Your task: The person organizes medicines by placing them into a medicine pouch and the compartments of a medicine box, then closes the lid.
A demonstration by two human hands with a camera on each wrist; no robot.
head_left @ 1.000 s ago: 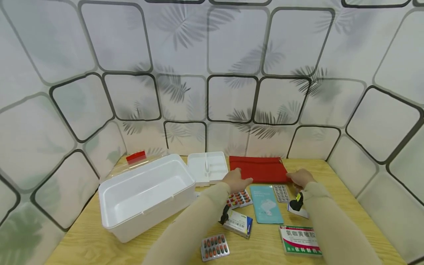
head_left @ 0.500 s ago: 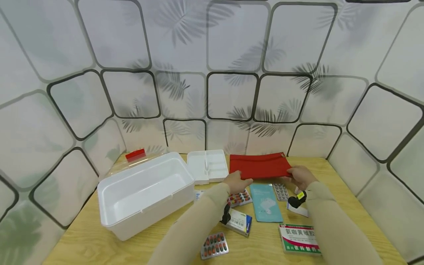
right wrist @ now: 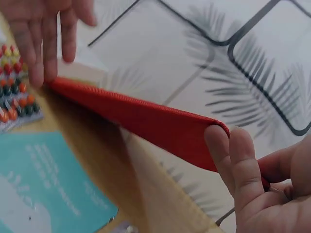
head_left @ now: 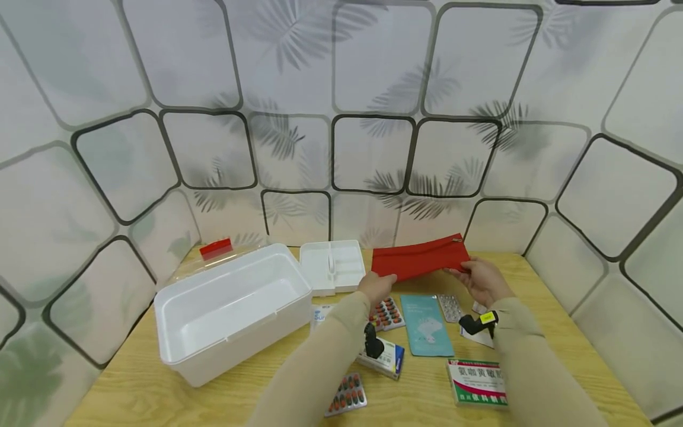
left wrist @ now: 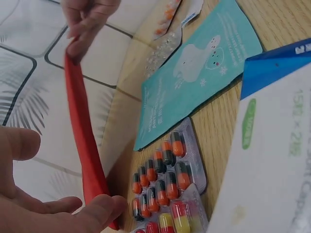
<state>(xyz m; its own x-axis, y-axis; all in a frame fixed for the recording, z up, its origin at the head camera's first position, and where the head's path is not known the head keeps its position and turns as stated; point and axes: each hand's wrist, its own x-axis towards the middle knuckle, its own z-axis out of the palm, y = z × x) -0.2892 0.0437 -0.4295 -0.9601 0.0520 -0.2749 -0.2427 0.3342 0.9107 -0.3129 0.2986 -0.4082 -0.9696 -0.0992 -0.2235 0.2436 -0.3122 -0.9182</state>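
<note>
A red zip pouch (head_left: pixel 418 259) slants above the back of the wooden table, its right end raised and its left end low. My right hand (head_left: pixel 484 281) pinches the near right corner between thumb and fingers, as the right wrist view shows at the pouch (right wrist: pixel 146 119). At the low left end, my left hand (head_left: pixel 377 286) touches the pouch with fingers extended; the left wrist view shows its thumb standing apart from the cloth. Below the hands lie a teal sachet (head_left: pixel 425 325), a capsule blister pack (head_left: pixel 388 314) and a silver blister pack (head_left: pixel 450 308).
A white open bin (head_left: pixel 235 308) stands at left, beside a white divided case (head_left: pixel 333 267). Nearer are a white-and-blue medicine box (head_left: pixel 385 359), another capsule blister (head_left: pixel 348 396) and a green-and-white medicine box (head_left: pixel 477 382). A clear bag with a red strip (head_left: pixel 216 248) lies behind the bin.
My right hand has lifted the pouch's right end off the table, so the pouch now tilts. My left hand has stayed by the left end, shifting slightly.
</note>
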